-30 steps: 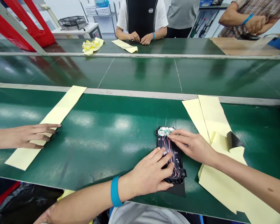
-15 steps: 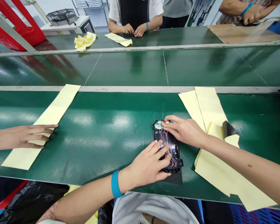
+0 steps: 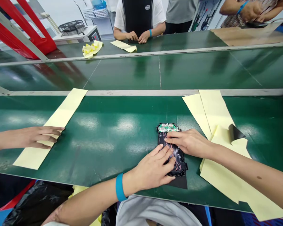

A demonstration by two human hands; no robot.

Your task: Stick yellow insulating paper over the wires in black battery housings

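A black plastic housing (image 3: 178, 154) lies on a thin black sheet (image 3: 180, 184) on the green bench. At its far end is a green circuit board (image 3: 168, 128), with thin pink and dark wires (image 3: 177, 166) running down the housing. My left hand (image 3: 152, 171), below a blue wristband (image 3: 120, 187), grips the near half of the housing, fingers bent over it and thumb by its near edge. My right hand (image 3: 191, 142) reaches in from the right, its fingertips pinched at the wires just below the board. Those fingertips partly cover what they touch.
On the right lie overlapping pale yellow sheets (image 3: 212, 110), one with a curled black corner. Another person's hand (image 3: 42, 137) rests on a yellow strip (image 3: 68, 105) at left. Beyond a white rail (image 3: 132, 93), people work at the far bench, near a red plastic object (image 3: 46, 44).
My right hand has moved off the circuit board, nearer to me, onto the wires, uncovering the board. My left hand stays on the housing. The whole view has shifted slightly.
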